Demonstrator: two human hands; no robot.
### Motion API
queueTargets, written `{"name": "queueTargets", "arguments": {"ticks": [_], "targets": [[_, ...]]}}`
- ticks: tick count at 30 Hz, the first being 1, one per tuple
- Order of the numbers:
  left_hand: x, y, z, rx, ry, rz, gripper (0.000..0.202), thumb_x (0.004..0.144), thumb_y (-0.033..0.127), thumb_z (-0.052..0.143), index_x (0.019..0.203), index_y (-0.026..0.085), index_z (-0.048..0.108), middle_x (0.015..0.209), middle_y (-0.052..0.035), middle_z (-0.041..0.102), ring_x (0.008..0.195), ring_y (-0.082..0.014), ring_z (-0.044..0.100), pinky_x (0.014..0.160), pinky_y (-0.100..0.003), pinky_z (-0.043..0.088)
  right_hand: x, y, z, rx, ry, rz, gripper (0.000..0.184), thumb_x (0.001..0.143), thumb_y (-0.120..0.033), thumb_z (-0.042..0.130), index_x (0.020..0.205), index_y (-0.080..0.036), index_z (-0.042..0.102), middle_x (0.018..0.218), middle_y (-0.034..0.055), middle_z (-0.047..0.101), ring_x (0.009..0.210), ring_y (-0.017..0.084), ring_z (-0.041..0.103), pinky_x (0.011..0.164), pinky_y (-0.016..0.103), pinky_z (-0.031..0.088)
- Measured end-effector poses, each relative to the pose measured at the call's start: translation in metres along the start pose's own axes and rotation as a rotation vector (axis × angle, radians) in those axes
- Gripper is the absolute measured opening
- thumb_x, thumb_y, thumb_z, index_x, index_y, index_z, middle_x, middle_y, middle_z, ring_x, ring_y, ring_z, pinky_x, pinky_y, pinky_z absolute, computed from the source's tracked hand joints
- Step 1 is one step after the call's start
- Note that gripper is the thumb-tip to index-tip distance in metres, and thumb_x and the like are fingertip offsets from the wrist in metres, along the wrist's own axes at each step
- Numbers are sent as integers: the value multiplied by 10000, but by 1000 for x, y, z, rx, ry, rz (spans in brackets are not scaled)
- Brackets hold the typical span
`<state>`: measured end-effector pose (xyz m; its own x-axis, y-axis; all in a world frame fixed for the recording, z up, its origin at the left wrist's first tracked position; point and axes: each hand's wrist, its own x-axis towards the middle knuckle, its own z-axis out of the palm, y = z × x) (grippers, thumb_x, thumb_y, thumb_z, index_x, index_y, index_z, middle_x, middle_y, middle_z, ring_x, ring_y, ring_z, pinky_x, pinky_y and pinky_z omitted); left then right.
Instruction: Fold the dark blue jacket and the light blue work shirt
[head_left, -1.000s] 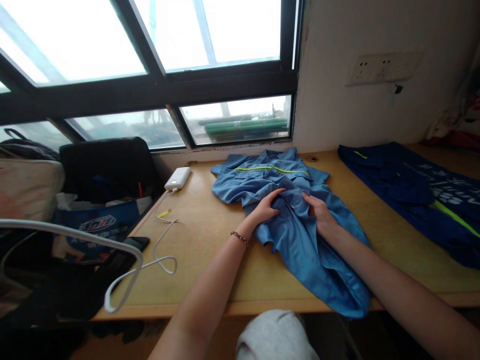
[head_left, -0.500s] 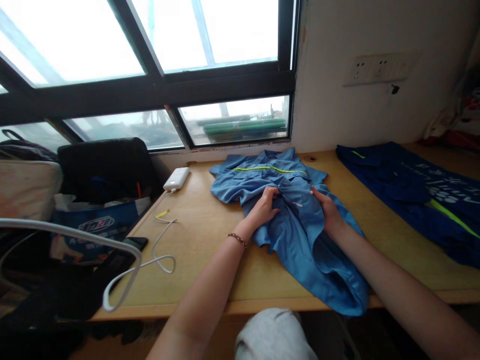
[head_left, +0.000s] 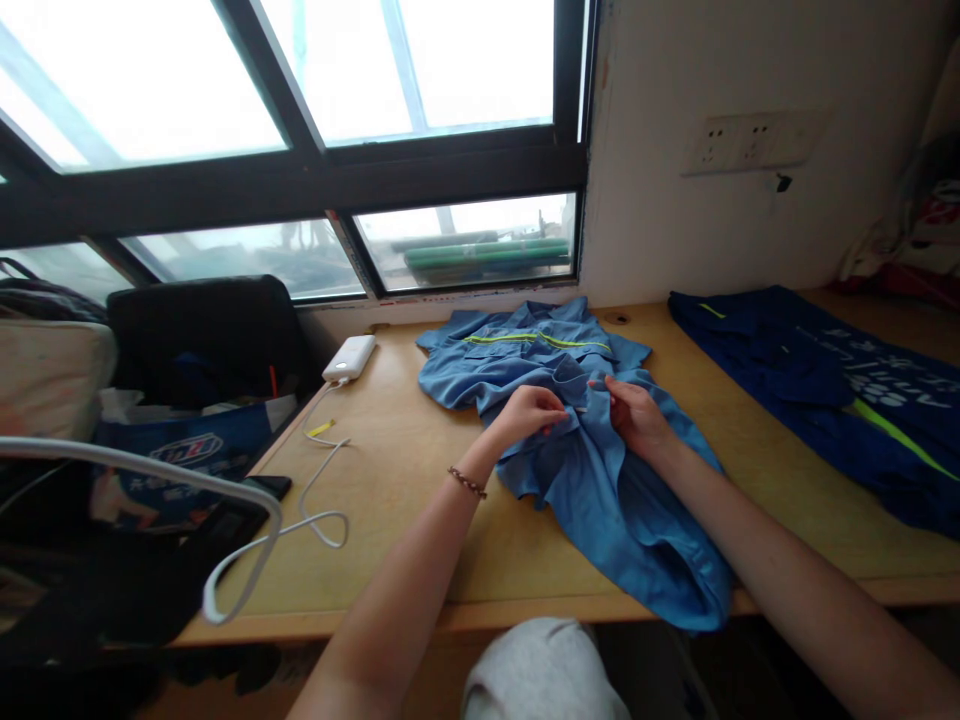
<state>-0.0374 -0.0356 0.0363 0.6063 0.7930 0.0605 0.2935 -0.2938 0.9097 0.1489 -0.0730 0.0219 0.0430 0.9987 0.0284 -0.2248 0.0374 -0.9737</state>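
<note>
A light blue work shirt [head_left: 600, 490] with a yellow-green stripe lies crumpled on the wooden table [head_left: 405, 470], one end hanging over the front edge. My left hand [head_left: 529, 412] pinches a fold of its cloth near the middle, fingers closed. My right hand [head_left: 630, 412] grips the cloth just to the right, fingers closed too. The two hands sit a few centimetres apart on the same part of the shirt. A bead bracelet circles my left wrist.
A dark blue garment [head_left: 817, 385] lies spread at the right. A white power bank [head_left: 349, 357] with a looping white cable [head_left: 319, 500] rests at the left. A white hanger [head_left: 187, 490], bags and a black chair crowd the left side. A window and wall stand behind.
Both hands went from lying flat on the shirt to pinching its cloth, and they drew closer together near the shirt's middle.
</note>
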Motion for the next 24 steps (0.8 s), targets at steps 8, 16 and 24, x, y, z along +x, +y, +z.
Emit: {"name": "queueTargets", "arguments": {"ticks": [8, 16, 24], "targets": [[-6, 9, 3, -558, -114, -266, 286, 644, 294, 690, 765, 95, 523, 718, -134, 659, 663, -215, 646, 595, -309, 527, -7, 3, 9, -23, -144, 50, 345, 671, -445, 619, 756, -114, 669, 531, -3, 524, 463, 75, 451, 452, 205, 368], [-1, 1, 9, -618, 38, -238, 248, 643, 238, 698, 751, 93, 528, 681, -107, 658, 672, -208, 650, 630, -307, 541, -5, 3, 8, 16, -134, 128, 376, 712, -471, 556, 685, -107, 645, 586, 59, 600, 505, 117, 535, 507, 234, 440], [1, 1, 17, -452, 157, -233, 206, 604, 180, 711, 674, 92, 539, 571, -45, 620, 539, -166, 629, 512, -249, 535, -8, 0, 9, 81, -200, 152, 264, 716, -357, 572, 708, -105, 649, 662, 81, 640, 554, 124, 576, 537, 224, 462]]}}
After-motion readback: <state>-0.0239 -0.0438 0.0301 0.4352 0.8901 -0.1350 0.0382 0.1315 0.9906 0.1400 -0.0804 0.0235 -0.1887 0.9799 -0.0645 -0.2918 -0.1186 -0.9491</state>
